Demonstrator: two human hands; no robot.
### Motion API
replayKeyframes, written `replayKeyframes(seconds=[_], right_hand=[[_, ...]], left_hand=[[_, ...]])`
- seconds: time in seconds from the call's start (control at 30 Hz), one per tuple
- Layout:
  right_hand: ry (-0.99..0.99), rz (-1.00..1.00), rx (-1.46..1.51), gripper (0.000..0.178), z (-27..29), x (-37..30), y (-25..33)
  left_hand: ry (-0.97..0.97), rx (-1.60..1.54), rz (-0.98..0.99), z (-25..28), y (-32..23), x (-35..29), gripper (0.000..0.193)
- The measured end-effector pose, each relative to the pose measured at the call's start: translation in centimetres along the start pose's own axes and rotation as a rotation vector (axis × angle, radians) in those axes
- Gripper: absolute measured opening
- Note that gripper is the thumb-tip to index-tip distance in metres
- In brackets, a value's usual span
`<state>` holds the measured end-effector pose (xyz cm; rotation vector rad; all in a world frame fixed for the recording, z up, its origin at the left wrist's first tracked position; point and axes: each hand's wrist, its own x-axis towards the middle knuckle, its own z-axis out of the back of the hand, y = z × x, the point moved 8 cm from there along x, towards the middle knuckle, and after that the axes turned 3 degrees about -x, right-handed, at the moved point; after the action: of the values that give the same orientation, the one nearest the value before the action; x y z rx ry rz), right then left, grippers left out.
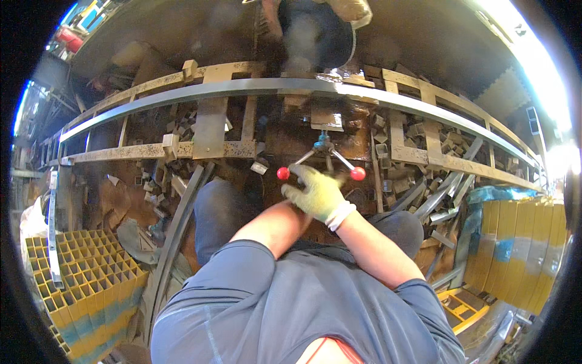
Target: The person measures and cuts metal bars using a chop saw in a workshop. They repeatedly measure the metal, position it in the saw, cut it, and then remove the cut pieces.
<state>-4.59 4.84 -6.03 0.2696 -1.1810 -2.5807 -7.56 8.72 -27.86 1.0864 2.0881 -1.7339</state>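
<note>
Right hand (315,191): gloved, fingers bent beside red knob (283,173). Left hand: hidden beneath. Grip of either: impossible to tell. Ahead: metal bar (267,86).

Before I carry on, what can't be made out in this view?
In the head view:
- Left hand: hidden beneath the gloved right hand.
- Right fingers' contact with the red-knobbed handle: overlap leaves it unclear.
- Dark rounded thing: cut off by the top edge, blurred.
- Upper right background: washed out by bright glare.
</note>
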Motion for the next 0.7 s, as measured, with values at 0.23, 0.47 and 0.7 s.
replayKeyframes(seconds=[0.23,0.47,0.7], right_hand=[[0.015,0.165,0.121,0.037,4.0,-2.8,1.9],[-0.282,-0.122,0.508,0.027,7.1,-7.2,-2.9],[-0.315,-0.266,0.486,0.026,5.2,-7.8,-5.4]], left_hand=[[0.345,-0.447,0.207,-7.7,-2.5,-4.9,0.056],[0.471,0.57,0.159,8.2,-15.2,-20.0,0.045],[-0.755,-0.449,-0.504,30.9,-23.3,-11.6,0.047]])
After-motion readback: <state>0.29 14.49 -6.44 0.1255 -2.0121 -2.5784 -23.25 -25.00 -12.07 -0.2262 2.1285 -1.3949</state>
